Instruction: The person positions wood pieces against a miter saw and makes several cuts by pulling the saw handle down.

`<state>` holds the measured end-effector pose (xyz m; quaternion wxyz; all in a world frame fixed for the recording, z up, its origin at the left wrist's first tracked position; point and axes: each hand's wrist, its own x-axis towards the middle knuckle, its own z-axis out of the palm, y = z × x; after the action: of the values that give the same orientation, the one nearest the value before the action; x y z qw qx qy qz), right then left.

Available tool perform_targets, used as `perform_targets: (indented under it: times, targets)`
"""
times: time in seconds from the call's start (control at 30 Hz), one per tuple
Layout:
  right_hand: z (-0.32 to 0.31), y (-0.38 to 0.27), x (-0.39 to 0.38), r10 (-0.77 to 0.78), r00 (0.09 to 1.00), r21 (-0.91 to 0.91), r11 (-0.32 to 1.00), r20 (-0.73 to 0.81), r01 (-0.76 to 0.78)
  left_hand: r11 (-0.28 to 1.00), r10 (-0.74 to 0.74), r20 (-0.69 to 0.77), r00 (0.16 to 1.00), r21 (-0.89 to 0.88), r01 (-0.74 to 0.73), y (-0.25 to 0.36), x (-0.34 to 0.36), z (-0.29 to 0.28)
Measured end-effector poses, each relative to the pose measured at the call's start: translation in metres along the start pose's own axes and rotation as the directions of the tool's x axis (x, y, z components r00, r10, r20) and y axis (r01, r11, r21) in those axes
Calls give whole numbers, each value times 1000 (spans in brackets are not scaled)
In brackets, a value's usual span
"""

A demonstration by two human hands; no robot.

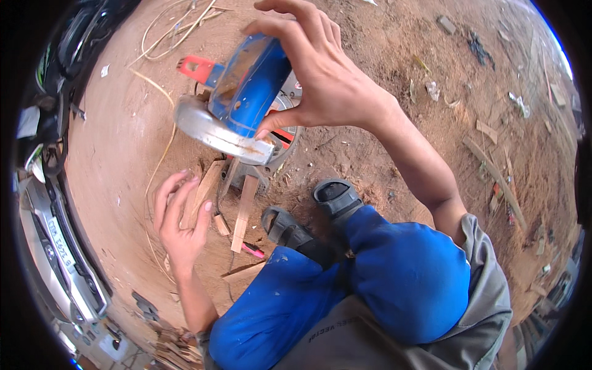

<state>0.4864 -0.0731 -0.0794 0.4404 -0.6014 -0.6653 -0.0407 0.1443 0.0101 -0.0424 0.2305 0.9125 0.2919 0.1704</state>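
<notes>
My right hand [327,77] grips the blue housing of a power saw [256,83]. Its thumb presses near the silver guard [216,132], while the fingers reach over the far end. A red lever or handle [196,69] juts out on the saw's left. The base below is mostly hidden by the housing. Lower left, my left hand [180,219] is open, fingers apart and slightly curled, beside a wooden piece [206,188] seen between thumb and fingers. A longer wooden strip [245,213] lies to its right, touching or close to the saw's base.
Dirt ground surrounds my sandalled feet [336,194]. A pink object [253,249] and another wood offcut [243,272] lie by my left knee. A pale cord [161,92] trails along the left. Parked vehicles [58,240] line the left edge; wood scraps [496,176] and litter are scattered right.
</notes>
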Motion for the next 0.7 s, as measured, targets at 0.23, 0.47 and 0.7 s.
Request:
perform_targets:
  times: [0.23, 0.47, 0.7]
  targets:
    - [28, 47, -72, 349, 874, 409, 891, -337, -198, 894, -418, 226, 880, -72, 443, -65, -72, 54]
    - [139, 110, -133, 153, 916, 60, 980, 372, -188, 546, -529, 765, 366, -23, 837, -99, -201, 124]
    - [158, 117, -118, 42, 816, -90, 996, 576, 12, 598, -398, 909, 128, 151, 787, -37, -185, 172]
